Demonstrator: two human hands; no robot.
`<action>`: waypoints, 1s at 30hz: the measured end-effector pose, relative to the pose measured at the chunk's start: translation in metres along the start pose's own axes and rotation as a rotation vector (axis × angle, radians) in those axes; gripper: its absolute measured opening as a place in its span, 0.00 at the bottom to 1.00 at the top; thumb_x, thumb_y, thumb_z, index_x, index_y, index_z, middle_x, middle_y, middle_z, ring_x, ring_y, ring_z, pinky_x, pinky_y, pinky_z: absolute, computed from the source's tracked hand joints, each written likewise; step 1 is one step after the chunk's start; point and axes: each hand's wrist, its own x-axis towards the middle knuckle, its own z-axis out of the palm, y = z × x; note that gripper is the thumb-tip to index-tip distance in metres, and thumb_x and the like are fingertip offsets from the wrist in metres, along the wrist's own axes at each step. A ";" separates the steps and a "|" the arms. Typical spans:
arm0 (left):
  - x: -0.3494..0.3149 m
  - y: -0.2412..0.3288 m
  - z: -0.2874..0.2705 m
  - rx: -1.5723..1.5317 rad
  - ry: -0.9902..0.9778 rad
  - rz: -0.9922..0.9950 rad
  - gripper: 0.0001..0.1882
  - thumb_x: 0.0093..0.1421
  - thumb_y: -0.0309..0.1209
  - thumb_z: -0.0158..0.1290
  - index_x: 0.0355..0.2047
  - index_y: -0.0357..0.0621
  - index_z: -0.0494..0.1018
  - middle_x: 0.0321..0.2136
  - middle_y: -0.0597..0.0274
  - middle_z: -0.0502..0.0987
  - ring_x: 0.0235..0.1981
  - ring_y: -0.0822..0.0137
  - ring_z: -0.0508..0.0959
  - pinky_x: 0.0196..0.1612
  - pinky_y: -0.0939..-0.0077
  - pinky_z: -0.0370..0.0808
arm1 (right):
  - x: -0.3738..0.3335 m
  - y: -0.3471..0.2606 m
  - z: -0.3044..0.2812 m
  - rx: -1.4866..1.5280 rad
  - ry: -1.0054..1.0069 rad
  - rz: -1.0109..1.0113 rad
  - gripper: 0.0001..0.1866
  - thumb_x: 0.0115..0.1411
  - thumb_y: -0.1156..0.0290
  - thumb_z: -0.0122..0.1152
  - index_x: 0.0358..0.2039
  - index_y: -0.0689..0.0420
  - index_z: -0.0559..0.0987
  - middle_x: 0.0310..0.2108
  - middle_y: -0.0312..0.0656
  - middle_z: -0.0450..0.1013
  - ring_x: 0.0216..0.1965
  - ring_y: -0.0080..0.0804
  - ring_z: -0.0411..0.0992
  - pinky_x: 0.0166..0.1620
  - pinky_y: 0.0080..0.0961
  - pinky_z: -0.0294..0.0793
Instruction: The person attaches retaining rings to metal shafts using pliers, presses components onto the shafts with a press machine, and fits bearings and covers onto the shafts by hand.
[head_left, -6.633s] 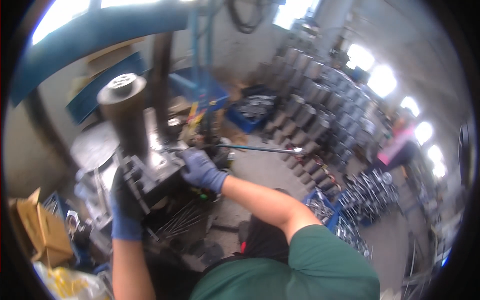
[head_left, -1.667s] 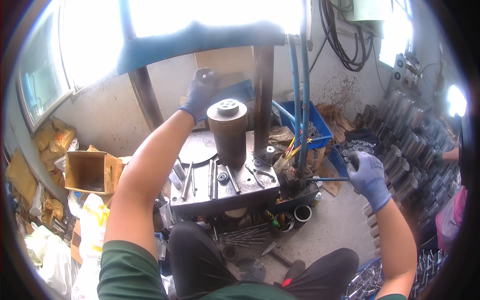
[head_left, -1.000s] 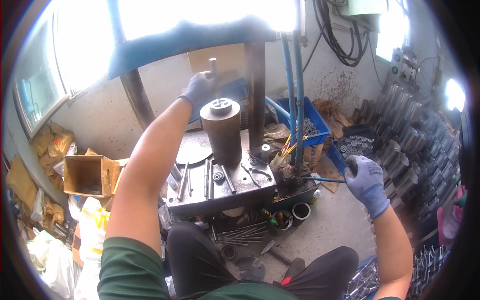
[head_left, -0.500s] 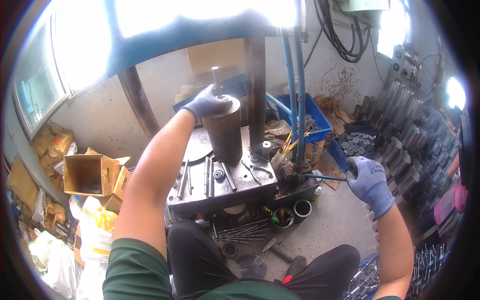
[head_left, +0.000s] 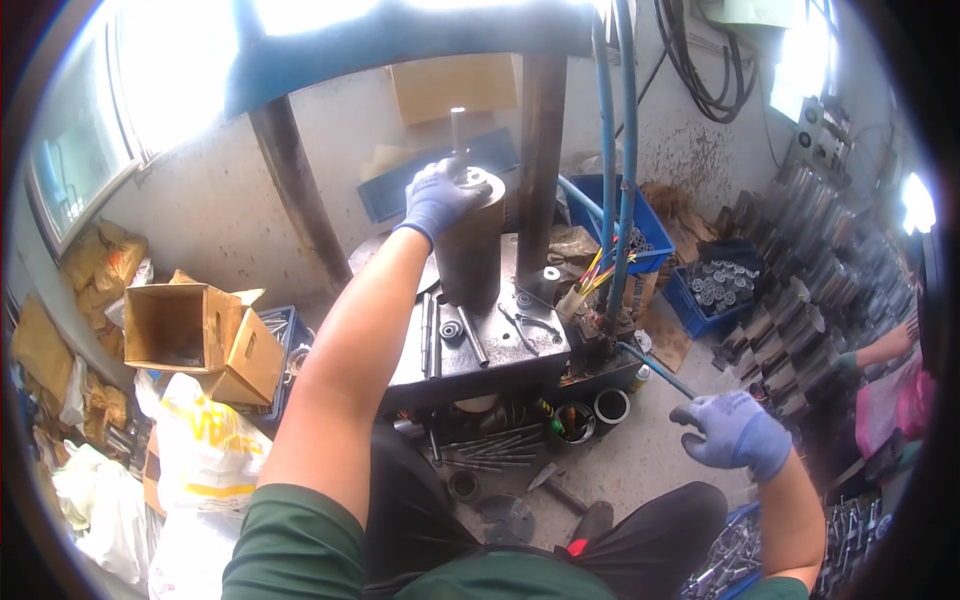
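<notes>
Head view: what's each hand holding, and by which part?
Left hand grips a thin metal rod at its lower end, on top of the dark steel cylinder. Right hand is closed on the near end of a long lever handle.

Head camera looks steeply down, close over the press table (head_left: 500, 350).
</notes>
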 end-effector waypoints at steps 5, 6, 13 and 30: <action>-0.006 0.007 -0.001 0.025 -0.013 -0.043 0.44 0.54 0.71 0.57 0.65 0.62 0.74 0.58 0.53 0.79 0.62 0.53 0.77 0.65 0.55 0.72 | -0.019 -0.006 0.061 0.060 0.177 0.082 0.12 0.59 0.59 0.65 0.34 0.55 0.85 0.32 0.48 0.81 0.38 0.50 0.82 0.45 0.44 0.80; -0.008 0.004 -0.005 0.010 -0.028 -0.051 0.44 0.54 0.71 0.57 0.64 0.59 0.75 0.58 0.52 0.79 0.62 0.53 0.77 0.65 0.54 0.72 | -0.021 -0.011 0.069 0.062 0.175 0.111 0.12 0.59 0.59 0.66 0.33 0.55 0.84 0.32 0.48 0.81 0.37 0.50 0.81 0.44 0.44 0.80; -0.003 0.008 -0.005 -0.051 -0.052 -0.114 0.47 0.52 0.71 0.61 0.62 0.51 0.75 0.59 0.52 0.78 0.64 0.53 0.75 0.66 0.59 0.71 | -0.032 -0.029 0.098 0.117 0.344 0.262 0.12 0.59 0.60 0.69 0.27 0.56 0.83 0.28 0.46 0.79 0.33 0.51 0.80 0.39 0.46 0.78; -0.006 0.002 -0.001 0.022 -0.029 -0.093 0.47 0.54 0.72 0.58 0.62 0.50 0.75 0.61 0.56 0.77 0.66 0.56 0.73 0.67 0.62 0.70 | -0.027 -0.029 0.099 0.189 0.507 0.234 0.10 0.55 0.70 0.71 0.24 0.58 0.77 0.25 0.48 0.74 0.31 0.54 0.75 0.37 0.47 0.72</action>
